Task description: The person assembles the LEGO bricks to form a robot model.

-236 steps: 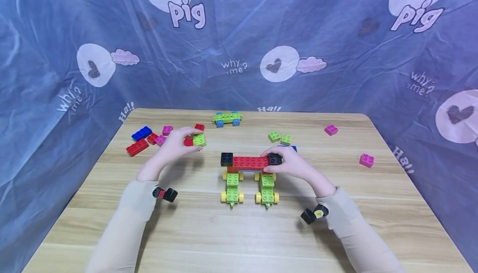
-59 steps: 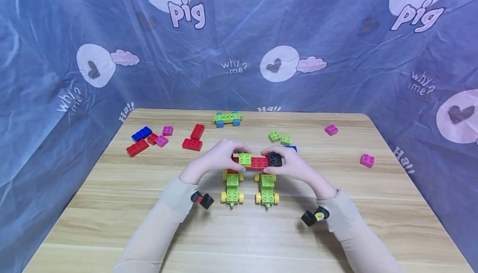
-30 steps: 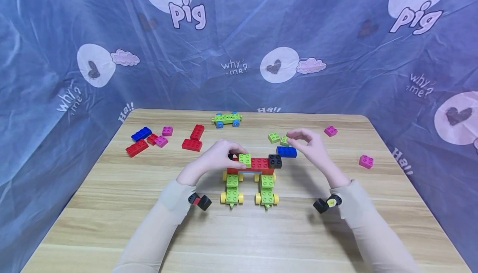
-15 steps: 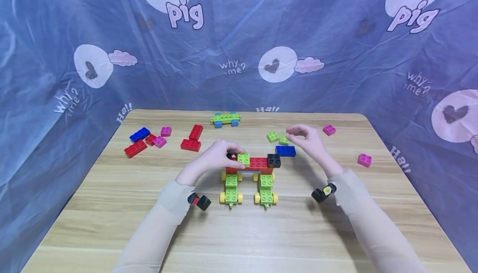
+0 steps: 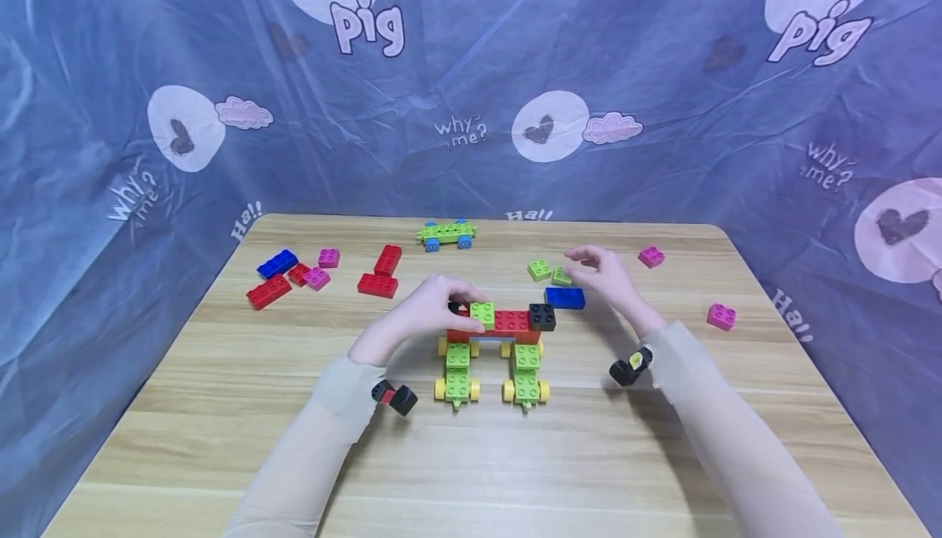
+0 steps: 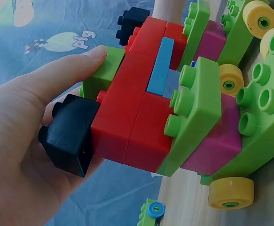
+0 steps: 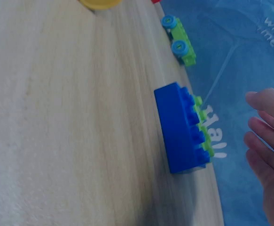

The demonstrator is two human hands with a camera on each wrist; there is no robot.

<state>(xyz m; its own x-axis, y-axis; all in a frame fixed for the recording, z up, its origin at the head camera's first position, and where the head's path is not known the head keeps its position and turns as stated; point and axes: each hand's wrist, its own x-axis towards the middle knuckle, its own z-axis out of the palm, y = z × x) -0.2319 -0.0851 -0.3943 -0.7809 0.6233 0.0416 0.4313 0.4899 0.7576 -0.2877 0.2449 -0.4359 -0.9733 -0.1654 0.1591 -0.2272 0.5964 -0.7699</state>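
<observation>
Currently pinching lime brick [image 5: 482, 314] atop red bar [image 5: 511, 322] w/ L hand [image 5: 429, 309], hovering loosely parted R hand [image 5: 607, 278] nr blue brick [image 5: 564, 299] at bar's approx. 2 o'clock.

blue backdrop cloth [image 5: 471, 182]: printed "pig", "why me?", "ha!!", each repeated

Pale beige sleeves [image 5: 305, 448]; black wrist cameras [image 5: 402, 401]: red patch [image 5: 387, 396] left, yellow patch [image 5: 636, 360] right.

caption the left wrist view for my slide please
Left grip pinching a green block atop red bricks, near a black block.
</observation>
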